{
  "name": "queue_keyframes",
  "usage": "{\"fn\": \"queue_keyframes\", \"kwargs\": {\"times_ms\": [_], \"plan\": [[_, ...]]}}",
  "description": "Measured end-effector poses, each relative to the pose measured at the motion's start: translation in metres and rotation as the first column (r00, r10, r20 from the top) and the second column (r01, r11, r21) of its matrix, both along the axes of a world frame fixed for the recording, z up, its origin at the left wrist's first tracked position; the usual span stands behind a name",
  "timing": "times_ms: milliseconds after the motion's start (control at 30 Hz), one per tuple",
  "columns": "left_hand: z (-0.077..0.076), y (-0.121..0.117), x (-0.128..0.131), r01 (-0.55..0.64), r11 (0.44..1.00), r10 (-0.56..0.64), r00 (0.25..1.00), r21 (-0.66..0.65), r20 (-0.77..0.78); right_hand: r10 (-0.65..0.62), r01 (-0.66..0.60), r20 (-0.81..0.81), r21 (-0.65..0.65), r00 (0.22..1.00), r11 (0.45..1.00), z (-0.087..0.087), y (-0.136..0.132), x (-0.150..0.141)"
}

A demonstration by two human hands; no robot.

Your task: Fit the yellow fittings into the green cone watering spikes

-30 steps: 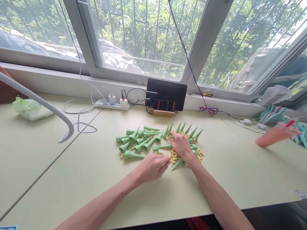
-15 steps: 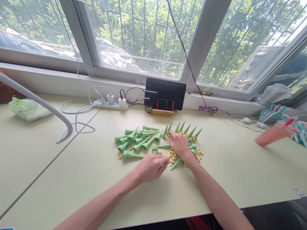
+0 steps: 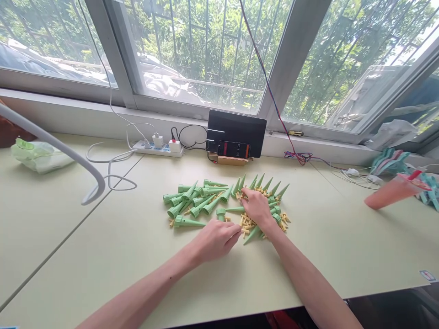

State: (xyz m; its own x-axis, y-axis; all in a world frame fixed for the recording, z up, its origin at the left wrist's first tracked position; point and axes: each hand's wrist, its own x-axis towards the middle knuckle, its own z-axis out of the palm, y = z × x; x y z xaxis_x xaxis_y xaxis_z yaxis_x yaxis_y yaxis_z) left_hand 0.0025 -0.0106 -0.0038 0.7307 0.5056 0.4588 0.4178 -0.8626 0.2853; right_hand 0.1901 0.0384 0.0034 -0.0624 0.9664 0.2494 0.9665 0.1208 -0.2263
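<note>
My left hand [image 3: 216, 238] rests low at the near edge of the pile, fingers curled together. Its fingertips meet the small yellow T-shaped plastic pieces [image 3: 246, 222]; whatever they hold is hidden. Farther back, my right hand [image 3: 257, 208] reaches over the pile with bent fingers, thumb and forefinger closing about a yellow piece [image 3: 239, 195]. Beyond it, several pointed green plastic spikes [image 3: 262, 179] stand tip up. More green spikes with ribbed caps [image 3: 197, 201] lie heaped to the left. One green spike [image 3: 189, 222] lies just beyond my left wrist.
A phone [image 3: 234, 149] leans against a dark tablet [image 3: 236, 130] by the window. A power strip [image 3: 159, 148] with cables is left of them. On the right lies a tilted pink drink cup [image 3: 394, 192]. A white curved arm [image 3: 68, 153] crosses the left side, near a plastic bag [image 3: 41, 157].
Both hands hold nearly the same pose and place. The heap of spikes and yellow pieces looks unaltered.
</note>
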Motion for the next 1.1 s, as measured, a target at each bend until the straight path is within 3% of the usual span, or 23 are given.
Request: {"fn": "queue_keyframes", "kwargs": {"times_ms": [933, 1100], "plan": [[0.0012, -0.0026, 0.0008, -0.007, 1.000, 0.008, 0.999, 0.010, -0.032, -0.044, 0.042, -0.054, -0.043, 0.998, 0.998, 0.0021, -0.0015, -0.0021], [0.0023, 0.0021, 0.0000, -0.158, 0.987, 0.158, 0.984, -0.002, 0.084, -0.033, 0.035, -0.105, 0.019, 0.994, 0.999, 0.0009, -0.0054, -0.0013]]}}
